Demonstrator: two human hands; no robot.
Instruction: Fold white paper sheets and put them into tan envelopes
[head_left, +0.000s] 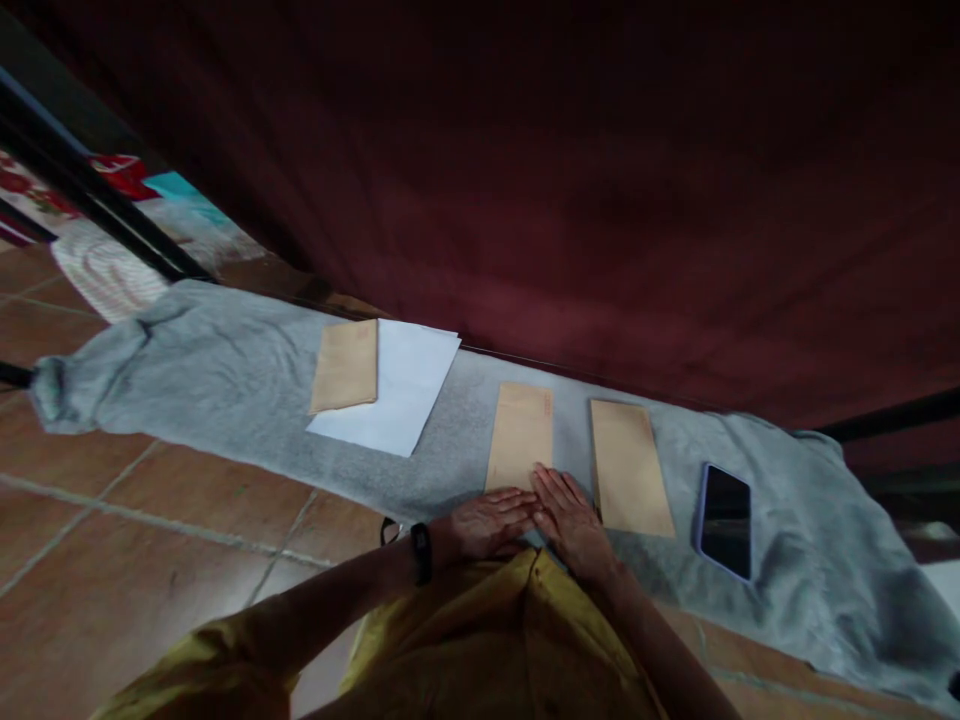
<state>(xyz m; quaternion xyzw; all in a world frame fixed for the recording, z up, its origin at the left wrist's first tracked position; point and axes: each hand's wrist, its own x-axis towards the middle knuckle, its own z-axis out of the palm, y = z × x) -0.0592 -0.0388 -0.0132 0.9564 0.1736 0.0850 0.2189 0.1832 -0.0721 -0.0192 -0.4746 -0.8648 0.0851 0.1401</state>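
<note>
A brown paper envelope (523, 430) lies on the grey cloth right in front of me. Across its near end my left hand (487, 522) rests with fingers stretched out flat, a black band on that wrist. My right hand (568, 510) lies flat at the same end, its fingers pointing away from me and close to the left fingertips. Both hands are open, and the envelope's near edge is hidden under them. Just right of it, a second brown envelope or a small stack of them (631, 468) lies apart.
To the left, more brown envelopes (345, 365) overlap white paper sheets (405, 385). A phone (725, 522) with a dark screen lies at the right. The grey cloth (225, 370) covers a long narrow surface. Behind it hangs a dark red curtain (562, 200); tiled floor (165, 560) shows below.
</note>
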